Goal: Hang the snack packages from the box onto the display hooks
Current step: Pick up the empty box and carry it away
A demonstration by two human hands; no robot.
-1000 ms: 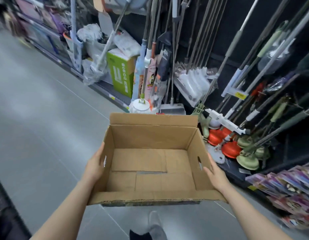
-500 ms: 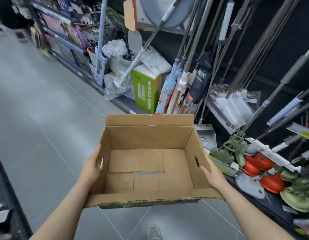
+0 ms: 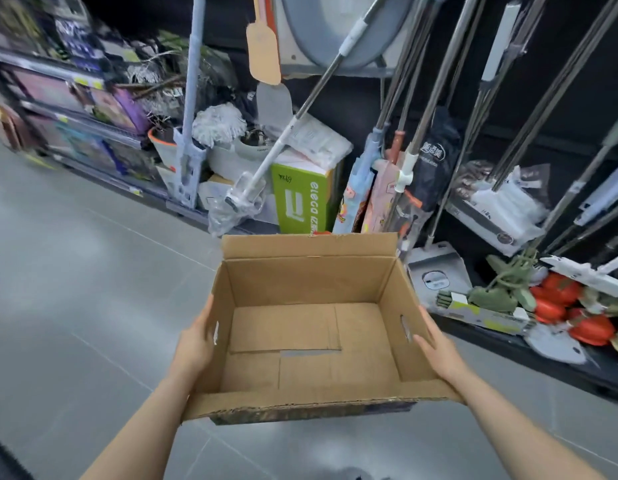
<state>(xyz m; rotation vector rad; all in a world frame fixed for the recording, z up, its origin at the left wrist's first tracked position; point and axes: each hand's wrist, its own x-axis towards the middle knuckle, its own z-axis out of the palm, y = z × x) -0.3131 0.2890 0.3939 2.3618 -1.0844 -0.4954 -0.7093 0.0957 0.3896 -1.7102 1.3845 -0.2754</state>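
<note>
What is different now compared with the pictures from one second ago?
The person carried the cardboard box further along the aisle: the red plungers slid right and the green box came nearer. The left hand and right hand hold the empty box's sides as before.

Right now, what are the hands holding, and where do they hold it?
An open, empty brown cardboard box, by its two side walls: the left hand on the left wall, the right hand on the right wall beside the handle slot.
</note>
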